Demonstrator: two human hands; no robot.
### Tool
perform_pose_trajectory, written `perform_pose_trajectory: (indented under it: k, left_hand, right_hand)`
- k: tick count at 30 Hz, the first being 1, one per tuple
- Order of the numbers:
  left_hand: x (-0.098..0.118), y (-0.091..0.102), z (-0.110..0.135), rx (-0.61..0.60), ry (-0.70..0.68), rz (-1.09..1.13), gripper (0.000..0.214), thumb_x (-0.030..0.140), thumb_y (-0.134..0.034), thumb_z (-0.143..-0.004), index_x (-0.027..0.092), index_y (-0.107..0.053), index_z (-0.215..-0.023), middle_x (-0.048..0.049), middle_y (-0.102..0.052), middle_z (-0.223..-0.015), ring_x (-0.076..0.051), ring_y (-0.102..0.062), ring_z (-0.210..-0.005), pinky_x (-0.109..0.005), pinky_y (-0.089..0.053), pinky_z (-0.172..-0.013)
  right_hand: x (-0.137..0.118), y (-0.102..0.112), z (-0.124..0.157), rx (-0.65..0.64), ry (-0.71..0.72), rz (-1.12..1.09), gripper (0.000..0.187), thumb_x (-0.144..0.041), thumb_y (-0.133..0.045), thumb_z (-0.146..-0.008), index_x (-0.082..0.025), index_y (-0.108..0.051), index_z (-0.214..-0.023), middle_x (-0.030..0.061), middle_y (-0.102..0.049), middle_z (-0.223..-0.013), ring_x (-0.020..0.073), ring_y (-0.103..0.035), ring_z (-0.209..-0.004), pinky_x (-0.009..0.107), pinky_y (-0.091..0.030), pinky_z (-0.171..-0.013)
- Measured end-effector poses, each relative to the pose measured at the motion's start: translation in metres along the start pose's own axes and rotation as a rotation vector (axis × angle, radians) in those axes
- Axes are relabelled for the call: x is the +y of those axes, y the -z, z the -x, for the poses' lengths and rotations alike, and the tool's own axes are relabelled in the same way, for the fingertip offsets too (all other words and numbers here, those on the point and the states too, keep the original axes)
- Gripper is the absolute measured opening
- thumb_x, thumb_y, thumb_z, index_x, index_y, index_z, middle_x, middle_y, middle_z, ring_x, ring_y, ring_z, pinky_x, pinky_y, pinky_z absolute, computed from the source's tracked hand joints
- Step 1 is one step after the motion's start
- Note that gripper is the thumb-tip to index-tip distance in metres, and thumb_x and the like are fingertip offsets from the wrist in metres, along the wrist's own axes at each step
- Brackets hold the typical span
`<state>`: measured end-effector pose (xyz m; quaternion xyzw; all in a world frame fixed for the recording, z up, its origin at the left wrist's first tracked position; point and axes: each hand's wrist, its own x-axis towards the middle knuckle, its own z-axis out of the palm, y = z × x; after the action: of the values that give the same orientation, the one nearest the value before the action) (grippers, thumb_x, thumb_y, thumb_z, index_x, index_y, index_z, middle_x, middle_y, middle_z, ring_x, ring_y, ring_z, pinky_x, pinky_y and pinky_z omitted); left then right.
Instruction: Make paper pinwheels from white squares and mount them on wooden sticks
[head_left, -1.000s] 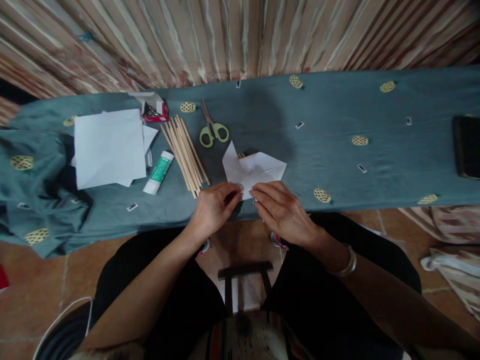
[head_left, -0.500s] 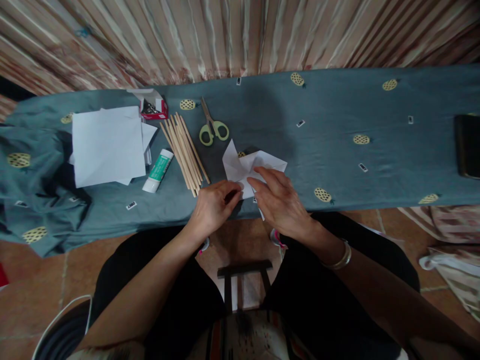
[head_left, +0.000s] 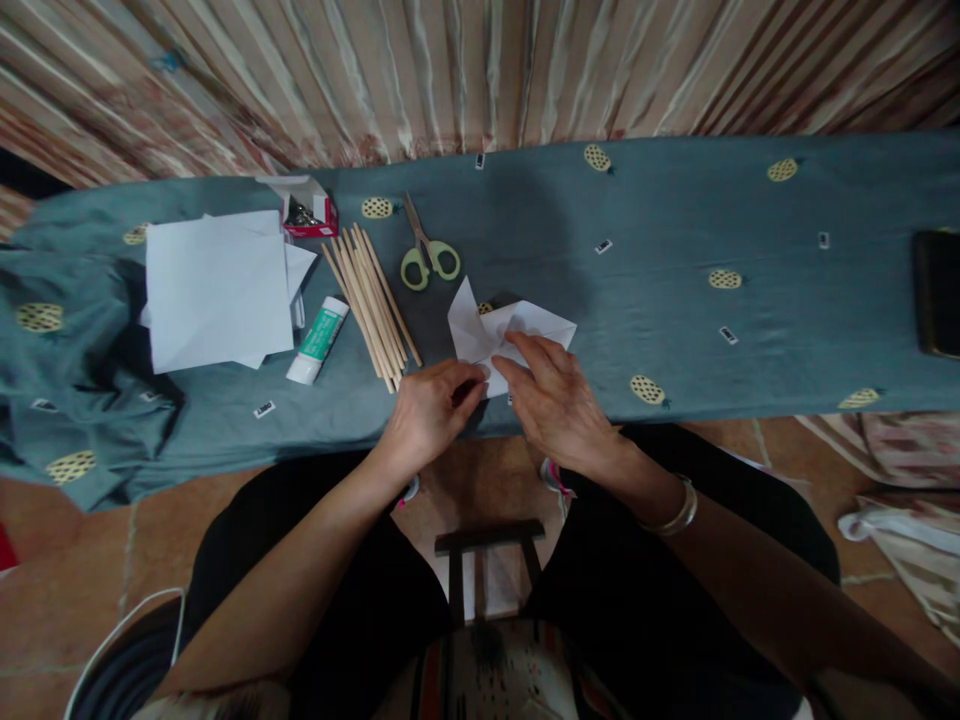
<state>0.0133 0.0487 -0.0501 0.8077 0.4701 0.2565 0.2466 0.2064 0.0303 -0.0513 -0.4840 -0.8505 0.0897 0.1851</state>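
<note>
A white paper pinwheel [head_left: 525, 318] lies near the table's front edge, its blades spread to the left and right. My left hand [head_left: 431, 412] pinches its lower left edge between thumb and fingertips. On the pinwheel's near right side, my right hand [head_left: 559, 400] is closed on the paper, its fingertips near the centre. My fingers hide the front part of the paper and part of the middle. Beyond the pinwheel to the left are scissors [head_left: 427, 250] with green handles, lying with blades pointing away.
Left of my hands lie several thin wooden sticks [head_left: 371, 305] and a glue stick [head_left: 318, 340]. Farther left is a stack of white paper sheets [head_left: 217, 290], with a small red box [head_left: 311, 213] of metal pieces behind it. A dark object [head_left: 937, 290] sits at the far right.
My right fingertips have shifted slightly left towards the pinwheel's centre, bringing down the paper edge that stuck out below that hand. My left hand keeps its pinch.
</note>
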Motion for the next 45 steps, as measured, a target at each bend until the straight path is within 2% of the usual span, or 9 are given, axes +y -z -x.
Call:
perform_pose_trajectory:
  k: [4, 16, 22, 28, 32, 35, 38, 41, 45]
  left_hand:
    - [0.0, 0.0, 0.0, -0.01, 0.009, -0.003, 0.011, 0.019, -0.059, -0.089, 0.016, -0.069, -0.092, -0.0041, -0.073, -0.084, -0.016, -0.07, -0.074, -0.026, -0.053, -0.067]
    - [-0.001, 0.001, -0.001, -0.019, 0.006, 0.017, 0.01, 0.018, -0.059, -0.089, 0.015, -0.068, -0.091, -0.004, -0.073, -0.085, -0.016, -0.07, -0.075, -0.026, -0.052, -0.068]
    - [-0.001, 0.001, 0.001, -0.042, 0.021, 0.006, 0.011, 0.02, -0.057, -0.09, 0.016, -0.067, -0.094, -0.004, -0.073, -0.086, -0.016, -0.07, -0.077, -0.026, -0.052, -0.069]
    - [-0.002, 0.001, 0.002, -0.036, 0.005, 0.001, 0.013, 0.021, -0.056, -0.091, 0.016, -0.067, -0.096, -0.0046, -0.072, -0.086, -0.017, -0.07, -0.078, -0.026, -0.052, -0.07]
    - [-0.001, 0.001, 0.002, -0.031, -0.015, 0.003, 0.016, 0.022, -0.053, -0.093, 0.016, -0.067, -0.096, -0.0055, -0.069, -0.09, -0.016, -0.069, -0.081, -0.026, -0.054, -0.074]
    - [-0.001, 0.0, 0.003, -0.021, -0.026, -0.007, 0.017, 0.022, -0.052, -0.093, 0.016, -0.068, -0.099, -0.0067, -0.068, -0.096, -0.017, -0.068, -0.086, -0.028, -0.055, -0.078]
    - [-0.001, -0.001, 0.005, -0.015, -0.043, -0.03, 0.019, 0.022, -0.051, -0.094, 0.016, -0.067, -0.101, -0.0074, -0.066, -0.097, -0.018, -0.068, -0.088, -0.03, -0.056, -0.08]
    - [0.0, -0.002, 0.007, -0.013, -0.072, -0.069, 0.021, 0.021, -0.048, -0.095, 0.015, -0.067, -0.102, -0.0081, -0.065, -0.096, -0.018, -0.067, -0.088, -0.03, -0.056, -0.078]
    - [0.001, 0.0, 0.011, -0.028, -0.095, -0.103, 0.019, 0.021, -0.052, -0.093, 0.015, -0.065, -0.106, -0.009, -0.064, -0.1, -0.019, -0.067, -0.09, -0.032, -0.057, -0.08]
  right_hand:
    - [-0.001, 0.0, 0.0, -0.005, -0.008, -0.001, 0.039, -0.011, -0.045, -0.09, -0.02, -0.055, -0.126, 0.0129, -0.048, -0.142, 0.0309, -0.043, -0.13, 0.05, -0.044, -0.105]
    - [-0.003, -0.004, -0.005, 0.025, -0.002, 0.041, 0.035, -0.012, -0.045, -0.091, -0.013, -0.059, -0.123, 0.0169, -0.049, -0.141, 0.0312, -0.044, -0.129, 0.05, -0.044, -0.104]
    - [0.005, -0.012, -0.006, 0.059, -0.018, -0.066, 0.038, -0.008, -0.039, -0.091, -0.02, -0.06, -0.121, 0.0114, -0.045, -0.146, 0.0279, -0.032, -0.141, 0.051, -0.039, -0.11]
    - [0.008, -0.019, -0.005, 0.04, 0.013, -0.022, 0.037, -0.011, -0.037, -0.094, -0.02, -0.059, -0.121, 0.0107, -0.045, -0.149, 0.023, -0.025, -0.147, 0.047, -0.036, -0.113]
    - [0.007, -0.019, -0.008, 0.035, 0.02, 0.004, 0.035, -0.01, -0.039, -0.092, -0.015, -0.064, -0.117, 0.015, -0.047, -0.147, 0.0267, -0.028, -0.146, 0.048, -0.039, -0.11]
    - [0.012, -0.01, -0.012, 0.083, -0.026, -0.088, 0.036, -0.011, -0.039, -0.091, -0.02, -0.068, -0.112, 0.01, -0.046, -0.148, 0.027, -0.03, -0.145, 0.049, -0.039, -0.11]
    - [0.025, 0.004, -0.014, 0.167, -0.106, -0.188, 0.041, -0.016, -0.038, -0.094, -0.024, -0.06, -0.127, 0.0066, -0.041, -0.152, 0.0233, -0.032, -0.145, 0.048, -0.036, -0.114]
    - [0.044, 0.012, -0.016, 0.174, -0.192, -0.179, 0.046, -0.022, -0.038, -0.096, -0.016, -0.047, -0.14, 0.0145, -0.046, -0.149, 0.0255, -0.039, -0.141, 0.049, -0.036, -0.114]
    - [0.058, 0.008, -0.022, 0.084, -0.212, -0.13, 0.045, -0.022, -0.041, -0.093, -0.011, -0.053, -0.135, 0.0175, -0.053, -0.142, 0.0302, -0.05, -0.132, 0.051, -0.042, -0.109]
